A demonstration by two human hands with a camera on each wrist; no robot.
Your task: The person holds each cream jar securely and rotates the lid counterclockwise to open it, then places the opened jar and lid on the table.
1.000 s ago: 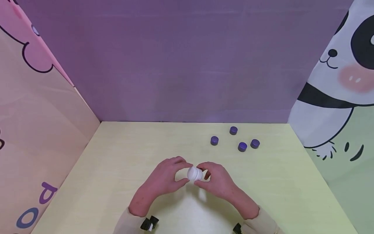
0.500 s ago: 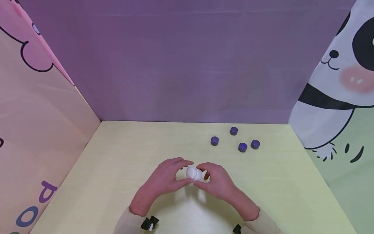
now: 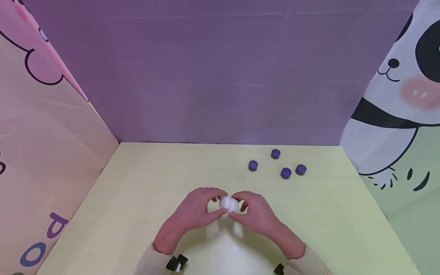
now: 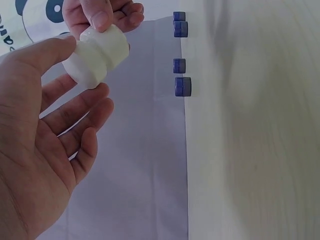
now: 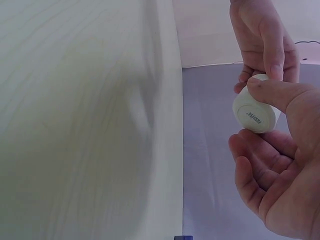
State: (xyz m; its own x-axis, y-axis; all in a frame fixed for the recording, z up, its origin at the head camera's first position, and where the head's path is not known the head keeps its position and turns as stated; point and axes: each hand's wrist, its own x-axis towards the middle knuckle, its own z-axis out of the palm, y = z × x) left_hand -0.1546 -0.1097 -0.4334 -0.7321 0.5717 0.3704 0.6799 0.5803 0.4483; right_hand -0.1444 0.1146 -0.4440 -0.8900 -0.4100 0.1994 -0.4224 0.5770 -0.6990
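Observation:
Above the table, both hands hold a small white bottle [image 3: 228, 204] on its side. It has a narrow groove round its middle and a wide round part at each end. My left hand [image 3: 196, 208] pinches the left end between thumb and fingers; in the left wrist view its other fingers are loosely bent below the bottle [image 4: 86, 67]. From the opposite side, my right hand [image 3: 256, 212] grips the right end with thumb and fingertips. Small dark print marks the flat end of the bottle [image 5: 255, 116] in the right wrist view.
Several short purple-blue cylinders, perhaps caps [image 3: 285, 173], stand on the pale table [image 3: 154, 172] beyond the right hand. A purple backdrop [image 3: 220, 76] rises at the table's far edge, with printed panels on both sides.
My left thumb has slid right along the bottle, and the left index finger lifted and came down again. The right hand has stayed almost still, and the bottle's tilt has shifted slightly.

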